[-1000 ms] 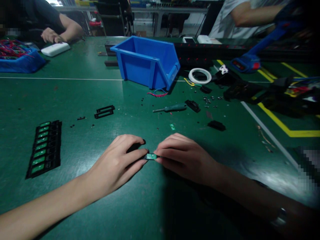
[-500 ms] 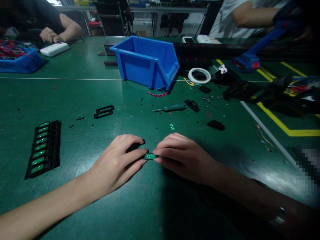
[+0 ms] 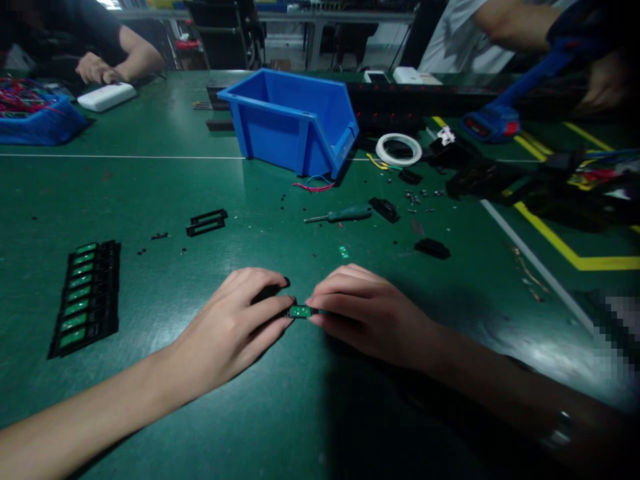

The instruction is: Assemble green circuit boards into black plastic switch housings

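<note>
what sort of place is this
Probably an electronics assembly workshop: a screwdriver lies near loose screws, a row of black frames with green boards sits on the green table, and a blue bin at the far left holds coloured wires.

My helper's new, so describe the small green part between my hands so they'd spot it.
From the big blue bin, come nearer, past the screwdriver. There your left hand and right hand hold the green part at opposite ends. Unlike the loose green piece just beyond, it is held, with black at its ends.
</note>
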A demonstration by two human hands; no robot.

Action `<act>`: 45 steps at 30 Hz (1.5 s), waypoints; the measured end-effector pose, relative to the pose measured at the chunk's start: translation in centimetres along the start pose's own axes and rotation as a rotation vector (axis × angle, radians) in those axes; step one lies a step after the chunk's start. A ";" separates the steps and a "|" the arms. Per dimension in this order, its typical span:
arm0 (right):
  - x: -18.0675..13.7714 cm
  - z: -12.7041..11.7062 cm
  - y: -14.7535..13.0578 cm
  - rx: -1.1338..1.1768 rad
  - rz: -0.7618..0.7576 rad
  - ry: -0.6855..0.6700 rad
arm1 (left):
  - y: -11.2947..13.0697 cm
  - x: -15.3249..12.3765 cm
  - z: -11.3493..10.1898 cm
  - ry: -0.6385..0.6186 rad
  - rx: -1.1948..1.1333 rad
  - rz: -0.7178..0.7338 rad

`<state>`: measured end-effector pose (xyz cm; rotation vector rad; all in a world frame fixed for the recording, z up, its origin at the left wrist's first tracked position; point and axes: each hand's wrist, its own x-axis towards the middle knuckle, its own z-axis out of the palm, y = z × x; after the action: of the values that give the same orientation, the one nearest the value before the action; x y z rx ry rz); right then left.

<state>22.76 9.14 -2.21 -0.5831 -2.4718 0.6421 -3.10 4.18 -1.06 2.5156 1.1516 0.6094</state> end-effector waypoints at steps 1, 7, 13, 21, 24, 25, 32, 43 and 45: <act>0.0 0.0 0.0 -0.002 0.000 0.000 | 0.0 0.0 0.0 0.007 -0.003 -0.003; -0.1 -0.3 -0.3 0.019 -0.046 0.109 | 0.6 0.2 -0.3 0.103 -0.085 -0.006; -0.2 -0.3 -0.4 0.003 -0.088 0.089 | 0.7 0.1 -0.6 0.110 -0.101 0.066; -0.1 -0.2 -0.4 -0.012 -0.088 0.058 | 0.6 0.0 -0.5 0.114 -0.106 0.085; -0.1 -0.2 -0.4 -0.012 -0.081 0.050 | 0.6 0.0 -0.5 0.112 -0.107 0.088; -0.1 -0.2 -0.4 -0.010 -0.080 0.048 | 0.6 0.1 -0.5 0.112 -0.106 0.085; -0.1 -0.2 -0.4 -0.018 -0.088 0.060 | 0.6 0.1 -0.5 0.104 -0.103 0.066; -0.2 -0.2 -0.4 -0.016 -0.088 0.056 | 0.6 0.0 -0.4 0.083 -0.123 0.076; -0.2 -0.2 -0.5 -0.019 -0.090 0.059 | 0.6 0.1 -0.4 0.083 -0.121 0.073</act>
<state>22.87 8.73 -1.87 -0.4873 -2.4355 0.5589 -2.88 3.90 -0.44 2.4593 1.0211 0.7846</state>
